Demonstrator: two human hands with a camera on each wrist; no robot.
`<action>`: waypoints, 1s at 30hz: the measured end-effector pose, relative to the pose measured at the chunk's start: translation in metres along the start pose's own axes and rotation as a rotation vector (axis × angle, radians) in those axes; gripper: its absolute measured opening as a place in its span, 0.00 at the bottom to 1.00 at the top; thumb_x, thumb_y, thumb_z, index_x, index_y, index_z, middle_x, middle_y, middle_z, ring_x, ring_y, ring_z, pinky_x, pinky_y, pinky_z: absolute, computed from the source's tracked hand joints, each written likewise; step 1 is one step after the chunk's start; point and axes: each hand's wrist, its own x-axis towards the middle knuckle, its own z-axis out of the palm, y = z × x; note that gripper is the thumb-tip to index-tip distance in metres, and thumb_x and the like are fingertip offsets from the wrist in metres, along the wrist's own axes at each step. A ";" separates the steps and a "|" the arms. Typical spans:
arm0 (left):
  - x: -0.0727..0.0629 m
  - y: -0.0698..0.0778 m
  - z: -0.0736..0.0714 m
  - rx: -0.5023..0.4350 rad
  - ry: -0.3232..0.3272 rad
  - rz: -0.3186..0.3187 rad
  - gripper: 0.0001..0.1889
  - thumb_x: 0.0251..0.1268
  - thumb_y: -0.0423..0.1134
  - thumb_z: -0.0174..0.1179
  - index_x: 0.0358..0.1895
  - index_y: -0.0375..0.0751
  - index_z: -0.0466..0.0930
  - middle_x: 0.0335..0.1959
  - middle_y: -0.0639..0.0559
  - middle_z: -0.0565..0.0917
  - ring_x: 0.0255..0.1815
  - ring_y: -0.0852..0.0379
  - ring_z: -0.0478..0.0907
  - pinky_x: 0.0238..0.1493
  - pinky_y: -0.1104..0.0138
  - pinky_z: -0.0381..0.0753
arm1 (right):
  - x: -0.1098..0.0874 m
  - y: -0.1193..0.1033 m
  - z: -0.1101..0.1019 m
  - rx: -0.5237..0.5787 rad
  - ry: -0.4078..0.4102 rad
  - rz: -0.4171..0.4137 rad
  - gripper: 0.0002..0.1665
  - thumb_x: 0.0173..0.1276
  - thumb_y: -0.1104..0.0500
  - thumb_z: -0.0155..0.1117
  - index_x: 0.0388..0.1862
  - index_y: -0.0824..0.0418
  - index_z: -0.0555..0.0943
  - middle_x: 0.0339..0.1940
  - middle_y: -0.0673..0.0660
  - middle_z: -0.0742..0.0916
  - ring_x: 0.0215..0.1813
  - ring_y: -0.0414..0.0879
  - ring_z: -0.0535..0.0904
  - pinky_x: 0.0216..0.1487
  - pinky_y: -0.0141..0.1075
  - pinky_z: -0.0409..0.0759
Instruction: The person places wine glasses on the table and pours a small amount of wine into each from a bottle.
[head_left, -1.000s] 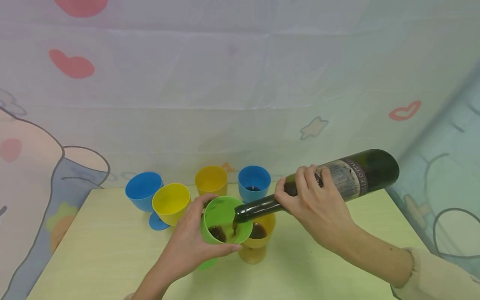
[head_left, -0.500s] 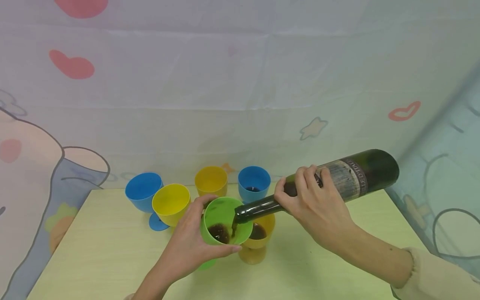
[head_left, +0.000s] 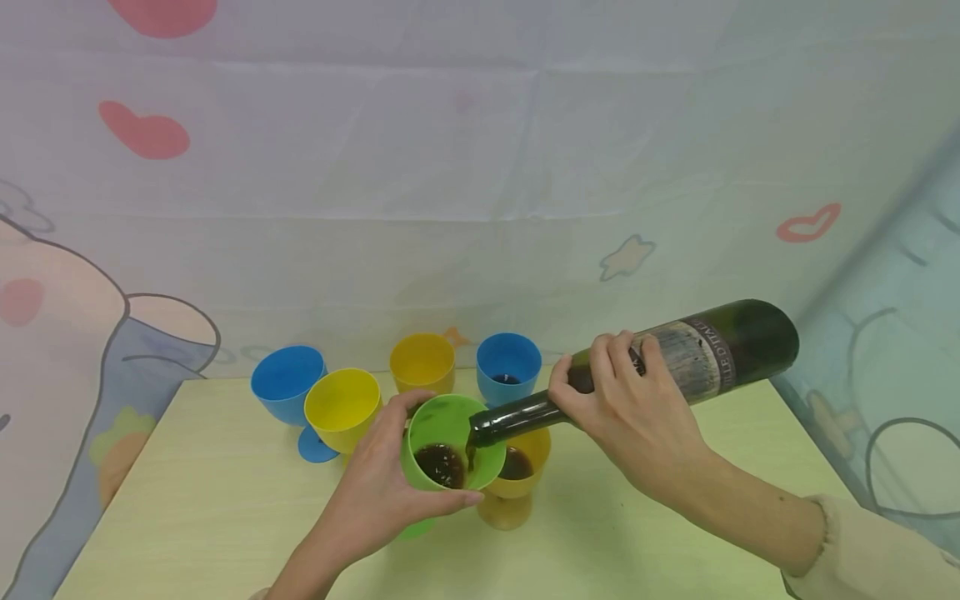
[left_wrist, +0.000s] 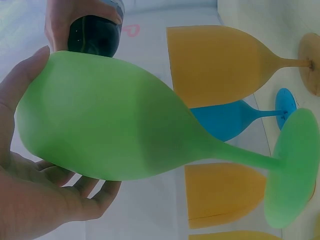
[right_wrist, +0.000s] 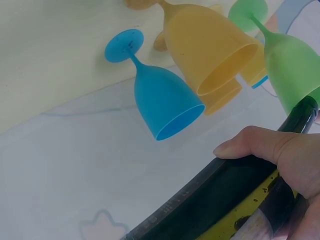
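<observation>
My left hand (head_left: 378,483) grips the bowl of a green plastic goblet (left_wrist: 105,115), thumb on the near side and fingers around the far side. The goblet tilts a little toward me. Dark liquid (head_left: 440,465) pools inside it. My right hand (head_left: 648,417) holds a dark green wine bottle (head_left: 750,337) around its shoulder and label, its base raised to the right. The bottle's neck (right_wrist: 303,114) reaches over the goblet's rim, and a thin dark stream runs from its mouth into the bowl.
Behind the green goblet stand a blue goblet (head_left: 288,379), a bright yellow one (head_left: 342,408), an orange-yellow one (head_left: 422,362) and another blue one (head_left: 508,358) with dark liquid. A further orange-yellow goblet (head_left: 506,507), also with liquid, stands close right. A printed cloth (head_left: 465,167) hangs behind the table (head_left: 187,517).
The dark pool in the green goblet has grown wider while the stream keeps running. Both hands, the bottle and the goblet have hardly moved.
</observation>
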 end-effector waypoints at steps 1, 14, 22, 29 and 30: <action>0.000 0.000 0.000 0.001 0.000 -0.001 0.49 0.27 0.53 0.77 0.60 0.46 0.62 0.49 0.56 0.72 0.48 0.56 0.69 0.50 0.55 0.71 | 0.000 0.000 0.000 0.001 0.002 0.000 0.40 0.39 0.57 0.78 0.49 0.59 0.65 0.39 0.74 0.77 0.41 0.66 0.74 0.44 0.54 0.75; -0.001 0.001 0.000 -0.007 -0.001 -0.027 0.49 0.27 0.53 0.77 0.60 0.48 0.62 0.50 0.56 0.71 0.49 0.55 0.68 0.50 0.55 0.71 | 0.000 0.000 0.003 0.008 0.023 0.006 0.37 0.42 0.59 0.77 0.48 0.59 0.65 0.37 0.73 0.77 0.40 0.66 0.74 0.42 0.53 0.75; -0.002 0.001 -0.001 -0.011 -0.002 -0.044 0.49 0.27 0.53 0.77 0.60 0.48 0.62 0.50 0.56 0.72 0.50 0.55 0.68 0.50 0.54 0.71 | -0.004 -0.001 0.006 0.056 0.011 0.022 0.35 0.43 0.61 0.76 0.47 0.59 0.66 0.35 0.72 0.77 0.39 0.65 0.74 0.41 0.53 0.75; -0.003 0.001 -0.003 -0.016 0.000 -0.046 0.48 0.28 0.53 0.77 0.60 0.50 0.62 0.50 0.56 0.72 0.51 0.55 0.68 0.50 0.53 0.71 | -0.006 -0.001 0.012 0.121 0.042 0.046 0.33 0.43 0.58 0.74 0.46 0.59 0.67 0.32 0.69 0.76 0.36 0.62 0.73 0.38 0.51 0.74; -0.003 0.001 -0.003 -0.018 0.000 -0.047 0.48 0.28 0.53 0.77 0.60 0.50 0.62 0.50 0.56 0.72 0.50 0.55 0.68 0.50 0.54 0.71 | -0.006 -0.001 0.013 0.130 0.053 0.048 0.32 0.43 0.58 0.73 0.46 0.59 0.67 0.31 0.68 0.75 0.36 0.61 0.73 0.37 0.51 0.74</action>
